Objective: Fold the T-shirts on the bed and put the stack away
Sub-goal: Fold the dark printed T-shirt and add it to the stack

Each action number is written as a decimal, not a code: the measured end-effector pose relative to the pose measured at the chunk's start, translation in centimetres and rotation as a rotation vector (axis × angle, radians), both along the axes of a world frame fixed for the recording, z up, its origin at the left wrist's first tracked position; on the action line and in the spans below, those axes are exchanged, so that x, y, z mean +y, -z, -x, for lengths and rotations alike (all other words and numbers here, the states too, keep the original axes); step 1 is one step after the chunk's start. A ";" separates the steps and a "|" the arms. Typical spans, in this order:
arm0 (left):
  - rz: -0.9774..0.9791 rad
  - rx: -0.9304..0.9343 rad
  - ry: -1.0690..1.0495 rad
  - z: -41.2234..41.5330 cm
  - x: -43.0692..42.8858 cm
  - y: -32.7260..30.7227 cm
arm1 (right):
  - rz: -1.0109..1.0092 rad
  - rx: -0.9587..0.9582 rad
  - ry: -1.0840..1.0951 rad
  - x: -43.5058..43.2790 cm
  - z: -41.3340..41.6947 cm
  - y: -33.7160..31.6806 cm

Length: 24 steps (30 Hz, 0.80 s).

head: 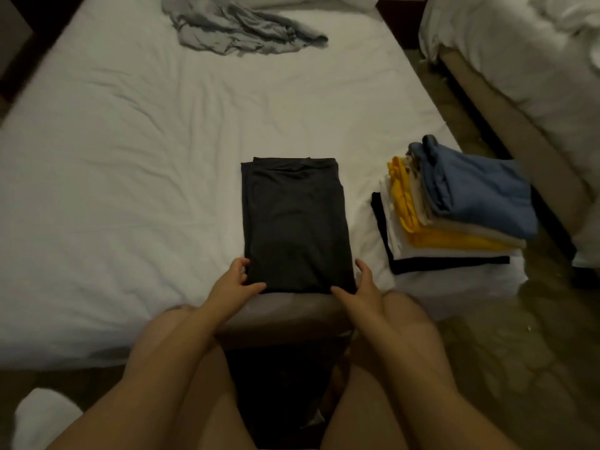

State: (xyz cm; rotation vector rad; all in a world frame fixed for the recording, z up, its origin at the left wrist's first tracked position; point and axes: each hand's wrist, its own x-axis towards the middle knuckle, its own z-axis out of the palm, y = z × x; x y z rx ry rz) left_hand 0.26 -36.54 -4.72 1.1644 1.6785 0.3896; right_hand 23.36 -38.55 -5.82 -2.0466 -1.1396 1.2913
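Note:
A dark grey T-shirt (295, 222), folded into a long rectangle, lies on the white bed (113, 177) near its front edge. My left hand (232, 284) pinches the shirt's near left corner, thumb on top. My right hand (363, 287) holds the near right corner, thumb on the fabric and fingers along its right edge. To the right, at the bed's corner, stands a stack of folded shirts (454, 209): blue on top, then beige, yellow, white and black. A crumpled light grey T-shirt (237, 27) lies unfolded at the far end of the bed.
A second bed (526, 60) with white bedding stands to the right across a narrow strip of patterned carpet (519, 336). My knees press against the bed's front edge. A white sock (42, 417) shows at the lower left. Pillows lie at the head of the bed.

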 end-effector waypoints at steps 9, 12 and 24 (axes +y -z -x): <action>-0.060 -0.105 -0.100 1.5 -4.0 -2.0 | -0.116 0.129 0.053 -3.9 -0.1 -1.5; -0.103 -0.197 -0.074 2.0 -5.5 -3.2 | -0.194 0.153 0.026 -5.7 0.1 -2.8; -0.369 0.455 0.220 1.4 -13.7 -4.5 | -0.236 0.063 -0.230 -12.4 0.3 -5.6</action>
